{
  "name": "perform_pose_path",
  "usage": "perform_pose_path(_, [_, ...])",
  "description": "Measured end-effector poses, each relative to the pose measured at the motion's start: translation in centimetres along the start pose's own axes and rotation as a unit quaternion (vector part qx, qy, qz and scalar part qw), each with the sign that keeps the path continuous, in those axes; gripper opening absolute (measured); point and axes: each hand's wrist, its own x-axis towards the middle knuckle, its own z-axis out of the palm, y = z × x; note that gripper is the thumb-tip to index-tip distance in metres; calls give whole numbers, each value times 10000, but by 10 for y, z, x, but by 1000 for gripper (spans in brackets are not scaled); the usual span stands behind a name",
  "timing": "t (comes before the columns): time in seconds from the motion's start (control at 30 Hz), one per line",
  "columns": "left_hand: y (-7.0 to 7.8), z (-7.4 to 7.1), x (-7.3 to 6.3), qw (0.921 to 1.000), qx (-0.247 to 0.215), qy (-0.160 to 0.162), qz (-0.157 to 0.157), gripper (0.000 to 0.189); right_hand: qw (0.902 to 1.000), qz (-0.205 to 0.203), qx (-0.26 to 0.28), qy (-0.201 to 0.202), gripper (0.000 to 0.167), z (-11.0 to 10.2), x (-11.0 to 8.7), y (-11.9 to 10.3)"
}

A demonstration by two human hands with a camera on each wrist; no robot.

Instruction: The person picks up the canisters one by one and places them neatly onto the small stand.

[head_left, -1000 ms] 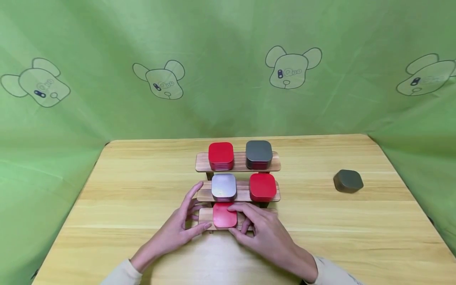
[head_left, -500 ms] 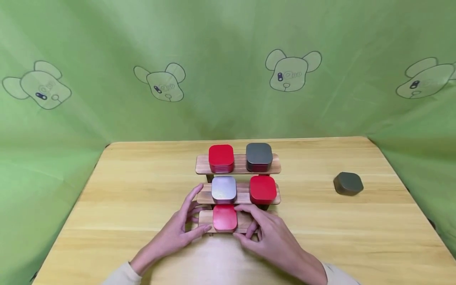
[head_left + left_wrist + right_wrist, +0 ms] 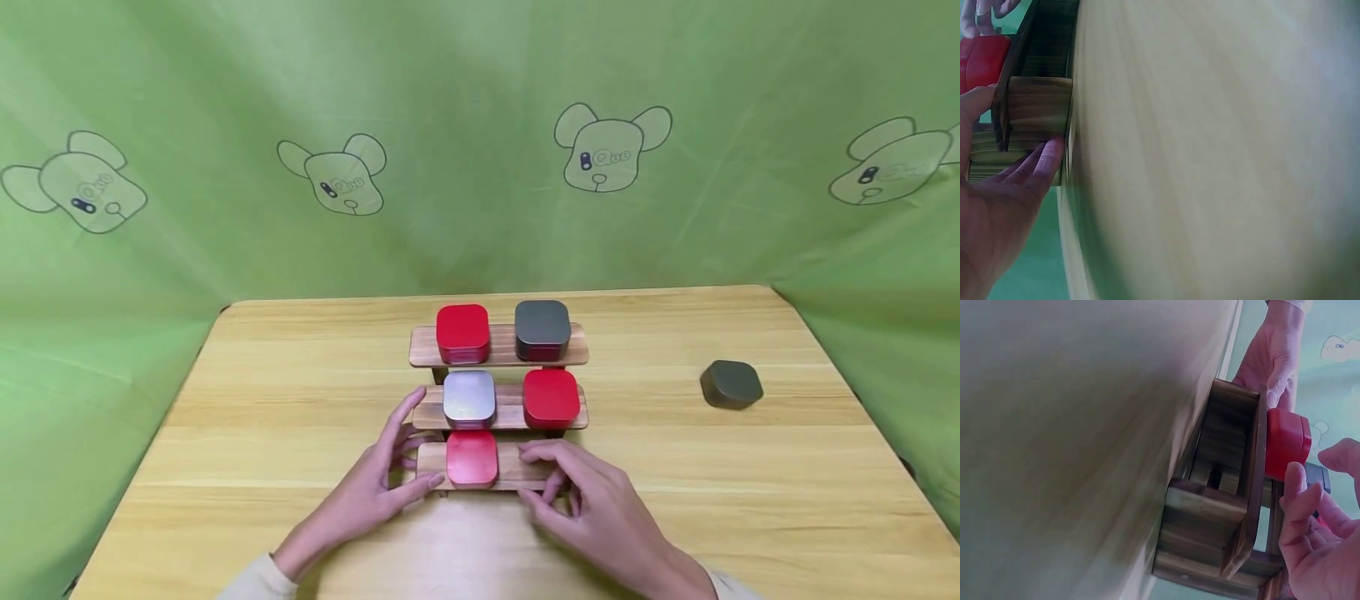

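A three-step wooden display stand stands on the table. My left hand grips its left end, with the thumb at the lowest step's front edge and the fingers against the side, as the left wrist view shows. A red square tin sits on the lowest step, left of its middle. My right hand, fingers loosely bent and holding nothing, hovers over the right part of that step, apart from the tin. In the right wrist view a gap shows between my thumb and fingers near the red tin.
On the middle step are a silver tin and a red tin. The top step bears another red tin and a dark grey tin. One more dark grey tin lies on the table at right. Green cloth hangs behind.
My right hand has let go of the red tin on the lowest step and drawn away to the right. The tin stays put, and my left hand keeps its place on the stand.
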Motion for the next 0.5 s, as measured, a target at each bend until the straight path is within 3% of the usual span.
perform_pose_path(0.27, [2,-1,0,10000,26,-6,44,109,9973,-320,-170,634,45,-16,-13,16])
perform_pose_path(0.5, [1,0,0,10000,-25,-36,11,107,9950,-81,-210,968,45,-36,-24,36])
